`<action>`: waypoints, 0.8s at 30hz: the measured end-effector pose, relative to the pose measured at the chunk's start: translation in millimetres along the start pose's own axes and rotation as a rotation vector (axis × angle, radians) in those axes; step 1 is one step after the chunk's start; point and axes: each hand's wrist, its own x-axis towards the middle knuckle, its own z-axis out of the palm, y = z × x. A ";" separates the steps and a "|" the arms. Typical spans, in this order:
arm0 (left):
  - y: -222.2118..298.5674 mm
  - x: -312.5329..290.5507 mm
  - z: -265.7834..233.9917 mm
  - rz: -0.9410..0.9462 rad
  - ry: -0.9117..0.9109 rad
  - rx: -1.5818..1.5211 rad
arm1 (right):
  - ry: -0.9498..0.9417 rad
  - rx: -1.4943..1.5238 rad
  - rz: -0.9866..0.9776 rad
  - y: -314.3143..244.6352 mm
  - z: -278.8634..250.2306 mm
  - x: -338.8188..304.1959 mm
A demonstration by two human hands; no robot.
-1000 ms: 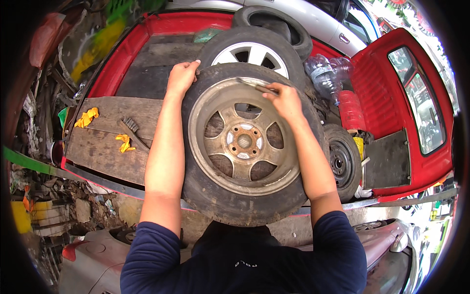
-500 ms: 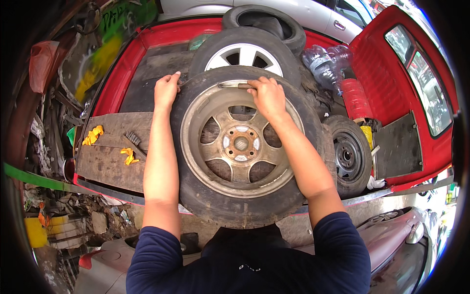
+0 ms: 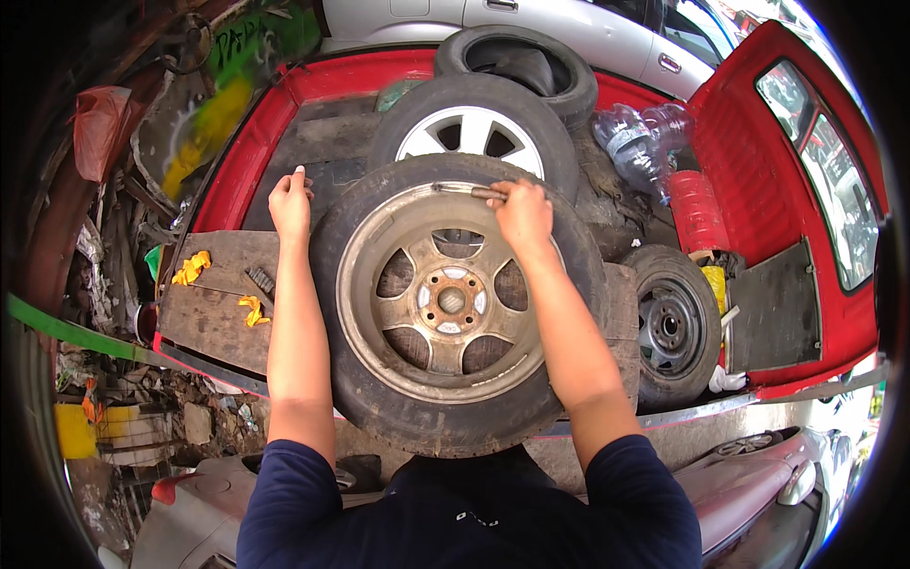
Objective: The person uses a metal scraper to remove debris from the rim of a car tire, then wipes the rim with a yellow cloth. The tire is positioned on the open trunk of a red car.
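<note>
Our left hand [image 3: 289,204] flat on worn tyre's [image 3: 455,417] far-left edge — steadying wheel. Our right hand [image 3: 523,213] clenched round metal tool [image 3: 464,191], tip at alloy rim [image 3: 379,247] lip — wheel under both hands.

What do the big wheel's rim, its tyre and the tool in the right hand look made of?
Rim: cast metal, likely alloy; dull, brown-stained spokes. Tyre: black rubber, matte, dusty. Tool gripped by the right hand: thin grey rod, probably steel, with a slight sheen.
</note>
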 end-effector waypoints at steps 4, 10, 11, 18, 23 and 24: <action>11.9 -5.7 -1.3 -0.049 -0.006 -0.024 | -0.031 0.001 -0.123 -2.2 0.8 0.8; -5.6 -21.6 -5.6 -0.093 0.102 -0.182 | 0.094 0.010 0.000 -1.0 11.8 -0.5; -8.8 -18.5 -7.8 -0.075 0.109 -0.181 | 0.047 0.015 -0.090 -2.1 13.6 -0.7; -15.7 -16.4 -8.8 -0.024 0.056 0.024 | 0.045 0.070 0.036 -3.5 -3.7 1.2; -2.3 -20.6 6.9 -0.049 -0.016 0.210 | -0.091 0.011 -0.217 -10.3 6.7 -4.4; -0.2 -21.4 9.2 -0.050 -0.027 0.238 | -0.031 -0.012 -0.172 -10.0 9.5 -5.1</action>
